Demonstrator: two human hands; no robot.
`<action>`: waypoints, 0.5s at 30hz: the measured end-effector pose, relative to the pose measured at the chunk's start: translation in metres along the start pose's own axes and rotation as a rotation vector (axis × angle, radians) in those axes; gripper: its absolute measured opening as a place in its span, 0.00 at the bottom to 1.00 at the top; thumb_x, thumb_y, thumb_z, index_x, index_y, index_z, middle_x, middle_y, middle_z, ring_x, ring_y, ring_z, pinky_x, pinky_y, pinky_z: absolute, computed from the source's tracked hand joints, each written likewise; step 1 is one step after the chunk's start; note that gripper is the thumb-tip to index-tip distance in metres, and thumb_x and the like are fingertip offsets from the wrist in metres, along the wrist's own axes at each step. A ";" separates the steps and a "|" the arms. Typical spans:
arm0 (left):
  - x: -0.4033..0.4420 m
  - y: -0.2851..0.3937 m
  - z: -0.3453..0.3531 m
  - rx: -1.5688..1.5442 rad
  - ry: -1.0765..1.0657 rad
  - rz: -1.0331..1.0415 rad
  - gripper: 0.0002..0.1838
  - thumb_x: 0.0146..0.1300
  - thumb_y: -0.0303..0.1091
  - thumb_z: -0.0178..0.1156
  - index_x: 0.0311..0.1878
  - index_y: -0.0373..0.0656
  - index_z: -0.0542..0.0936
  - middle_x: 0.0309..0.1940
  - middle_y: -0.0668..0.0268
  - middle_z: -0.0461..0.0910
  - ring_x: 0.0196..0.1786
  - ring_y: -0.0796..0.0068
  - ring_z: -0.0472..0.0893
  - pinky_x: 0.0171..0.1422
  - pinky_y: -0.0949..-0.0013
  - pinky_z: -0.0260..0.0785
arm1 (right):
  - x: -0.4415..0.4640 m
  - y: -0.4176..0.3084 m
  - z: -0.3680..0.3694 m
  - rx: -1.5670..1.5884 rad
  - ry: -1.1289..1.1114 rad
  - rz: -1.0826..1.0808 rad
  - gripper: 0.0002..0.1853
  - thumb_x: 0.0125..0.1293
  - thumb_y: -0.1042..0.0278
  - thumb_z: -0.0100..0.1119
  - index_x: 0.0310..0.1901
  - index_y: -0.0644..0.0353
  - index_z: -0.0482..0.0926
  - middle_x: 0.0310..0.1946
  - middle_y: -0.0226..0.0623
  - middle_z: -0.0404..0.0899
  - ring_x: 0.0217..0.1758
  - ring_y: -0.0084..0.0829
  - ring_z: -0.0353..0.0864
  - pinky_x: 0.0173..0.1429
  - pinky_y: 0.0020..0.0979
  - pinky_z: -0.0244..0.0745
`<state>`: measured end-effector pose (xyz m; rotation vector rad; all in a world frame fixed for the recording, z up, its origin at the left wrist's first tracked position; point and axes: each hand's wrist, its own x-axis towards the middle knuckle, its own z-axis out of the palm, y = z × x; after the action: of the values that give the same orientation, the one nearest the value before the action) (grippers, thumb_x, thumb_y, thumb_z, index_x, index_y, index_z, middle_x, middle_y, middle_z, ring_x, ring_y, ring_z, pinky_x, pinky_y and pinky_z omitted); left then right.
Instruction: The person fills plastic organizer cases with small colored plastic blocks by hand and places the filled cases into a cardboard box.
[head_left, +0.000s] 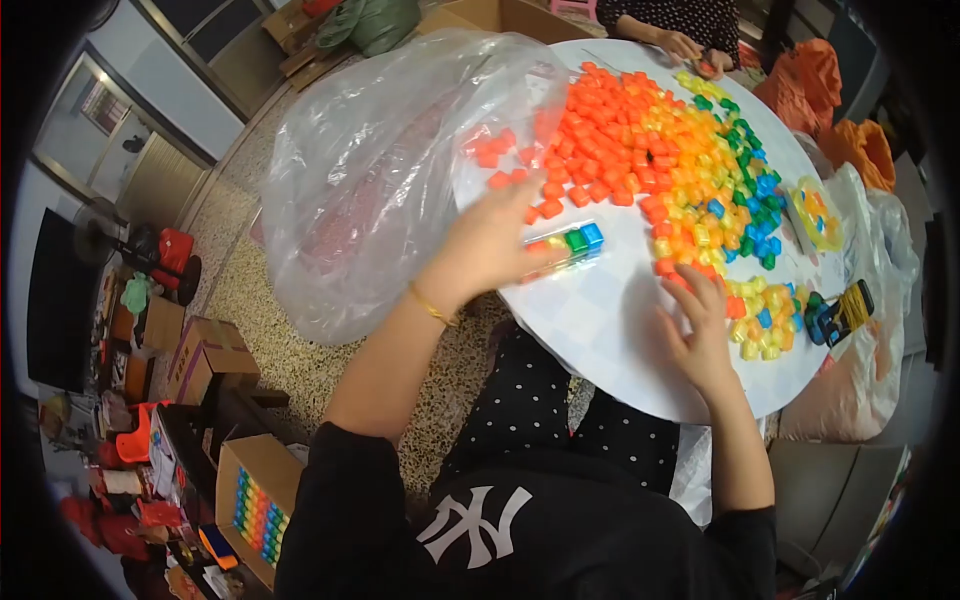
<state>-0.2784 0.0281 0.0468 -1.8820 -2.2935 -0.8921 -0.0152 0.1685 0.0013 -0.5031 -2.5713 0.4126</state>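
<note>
**Two bare hands over a worktop heaped with coloured pieces**

The left hand [490,238] is over the left end of a narrow clear pack [566,250], left of the right hand and near the front edge of the round white worktop [600,330]. Its thumb lies along the pack and its other fingers are apart from the thumb, toward loose red pieces [580,196]; I cannot tell whether anything is clamped between them. The pack shows reddish, yellowish, green and blue pieces in a row. A yellow band [433,305] circles the left wrist.

The right hand [700,325] is at the lower edge of the pile, its fingers spread apart, with the fingertips beside orange-red pieces. I cannot tell whether they touch them.

The pile runs from orange-red at the upper middle of the frame, through yellow pieces [702,235], to green and blue pieces [765,205] at the right. A large clear plastic bag [370,170] overlaps the worktop's left side. A round see-through tub [818,215] sits at its right side, and a black and yellow object [848,312] lies just below that.

At the top right of the frame, another person's hands [690,52] are at the worktop's far edge. An open cardboard box [258,500] at the lower left holds rows of coloured pieces.
</note>
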 end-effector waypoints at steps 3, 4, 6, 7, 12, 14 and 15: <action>-0.001 -0.060 -0.044 -0.290 0.310 -0.386 0.28 0.52 0.42 0.66 0.53 0.37 0.73 0.45 0.50 0.78 0.46 0.61 0.79 0.50 0.65 0.70 | -0.015 0.015 -0.008 0.073 0.091 0.088 0.16 0.55 0.74 0.60 0.47 0.60 0.77 0.55 0.46 0.70 0.60 0.44 0.69 0.65 0.43 0.60; -0.005 -0.107 -0.050 -0.195 0.415 -0.486 0.26 0.52 0.42 0.65 0.52 0.37 0.74 0.43 0.50 0.79 0.45 0.59 0.79 0.50 0.63 0.71 | -0.019 0.020 -0.008 0.123 0.113 0.166 0.14 0.55 0.75 0.59 0.46 0.61 0.78 0.54 0.45 0.72 0.58 0.43 0.70 0.63 0.40 0.62; -0.040 -0.199 -0.039 0.148 0.443 -0.618 0.25 0.52 0.43 0.64 0.49 0.36 0.75 0.41 0.49 0.79 0.45 0.55 0.80 0.50 0.59 0.71 | -0.021 0.020 -0.009 0.170 0.144 0.238 0.13 0.56 0.76 0.59 0.44 0.62 0.78 0.52 0.45 0.73 0.56 0.43 0.71 0.60 0.36 0.65; -0.061 -0.236 -0.028 0.394 0.358 -0.646 0.26 0.52 0.44 0.64 0.49 0.35 0.75 0.41 0.48 0.79 0.46 0.52 0.79 0.50 0.57 0.71 | -0.020 0.018 -0.009 0.124 0.138 0.187 0.11 0.57 0.77 0.58 0.43 0.62 0.78 0.51 0.44 0.73 0.55 0.42 0.72 0.58 0.36 0.66; -0.111 -0.246 -0.025 0.101 -0.258 -1.020 0.34 0.48 0.47 0.66 0.54 0.33 0.71 0.50 0.43 0.75 0.56 0.45 0.73 0.58 0.54 0.66 | -0.022 0.009 -0.008 0.124 0.138 0.164 0.09 0.56 0.74 0.61 0.40 0.64 0.79 0.48 0.45 0.75 0.52 0.44 0.73 0.56 0.37 0.67; -0.109 -0.255 -0.022 0.311 -0.084 -0.991 0.36 0.48 0.46 0.67 0.57 0.35 0.69 0.51 0.44 0.74 0.56 0.45 0.73 0.60 0.54 0.65 | -0.024 0.011 -0.011 0.217 0.137 0.228 0.08 0.56 0.74 0.60 0.38 0.65 0.79 0.46 0.44 0.76 0.50 0.43 0.74 0.54 0.36 0.69; -0.107 -0.258 -0.016 0.310 -0.095 -0.991 0.36 0.48 0.46 0.67 0.57 0.35 0.69 0.51 0.44 0.74 0.56 0.45 0.73 0.60 0.54 0.65 | -0.023 0.010 -0.010 0.216 0.131 0.237 0.08 0.56 0.74 0.60 0.38 0.65 0.79 0.46 0.44 0.76 0.50 0.43 0.74 0.54 0.36 0.69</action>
<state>-0.4905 -0.0986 -0.0838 -0.6086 -3.1819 -0.4016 0.0109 0.1692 -0.0033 -0.7321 -2.3149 0.7063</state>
